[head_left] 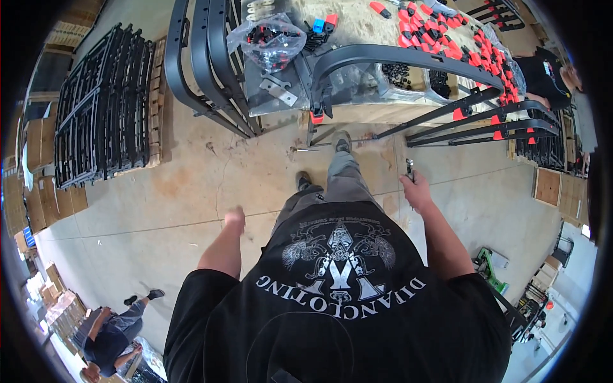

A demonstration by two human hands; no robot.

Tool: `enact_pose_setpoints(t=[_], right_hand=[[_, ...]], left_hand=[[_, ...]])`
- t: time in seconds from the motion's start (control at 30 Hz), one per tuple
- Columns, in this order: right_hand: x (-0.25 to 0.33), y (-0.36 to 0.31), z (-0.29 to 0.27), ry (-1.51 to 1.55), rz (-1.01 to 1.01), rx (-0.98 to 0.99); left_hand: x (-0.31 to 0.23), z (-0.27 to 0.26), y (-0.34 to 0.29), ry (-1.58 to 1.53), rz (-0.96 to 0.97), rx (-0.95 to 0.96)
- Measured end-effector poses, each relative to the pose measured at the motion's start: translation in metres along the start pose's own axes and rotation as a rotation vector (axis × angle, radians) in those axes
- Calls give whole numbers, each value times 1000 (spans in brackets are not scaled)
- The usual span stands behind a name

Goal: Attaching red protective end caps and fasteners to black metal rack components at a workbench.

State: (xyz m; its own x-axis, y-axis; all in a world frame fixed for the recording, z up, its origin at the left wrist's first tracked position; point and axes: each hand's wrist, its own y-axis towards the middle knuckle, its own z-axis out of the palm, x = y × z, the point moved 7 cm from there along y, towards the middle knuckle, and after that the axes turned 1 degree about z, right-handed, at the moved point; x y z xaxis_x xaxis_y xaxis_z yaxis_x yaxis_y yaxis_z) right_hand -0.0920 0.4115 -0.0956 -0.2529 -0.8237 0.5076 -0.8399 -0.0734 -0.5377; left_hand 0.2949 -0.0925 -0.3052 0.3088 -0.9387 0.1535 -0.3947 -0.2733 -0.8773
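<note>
My right hand [416,191] is closed around a ratchet wrench [409,167], its metal head sticking out past the fingers above the floor. Smeared by motion, my left hand [235,218] hangs over the floor on the other side, and its fingers cannot be made out. Ahead of me, a black bent tube frame [408,56] rests across the workbench [357,113]. On the bench lie a flat metal open-end wrench [278,89], a clear plastic bag [268,41] of small parts, and many red and black plastic pieces [440,38].
More black tube frames [214,64] lean at the bench's left end, others [491,127] at its right. Stacked black racks [105,105] stand on a pallet at far left. One person [115,341] is at lower left, another [543,80] beyond the bench's right end.
</note>
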Motion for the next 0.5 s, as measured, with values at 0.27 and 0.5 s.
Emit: enact_pose_setpoints(t=[0.27,0.5], right_hand=[[55,0,-40,79,-94,-68],[19,10,28,-125,-177,261]], left_hand=[[-76,78,-33,-1075,-206,262],[-74,-16,16,-1251,-204,-347]])
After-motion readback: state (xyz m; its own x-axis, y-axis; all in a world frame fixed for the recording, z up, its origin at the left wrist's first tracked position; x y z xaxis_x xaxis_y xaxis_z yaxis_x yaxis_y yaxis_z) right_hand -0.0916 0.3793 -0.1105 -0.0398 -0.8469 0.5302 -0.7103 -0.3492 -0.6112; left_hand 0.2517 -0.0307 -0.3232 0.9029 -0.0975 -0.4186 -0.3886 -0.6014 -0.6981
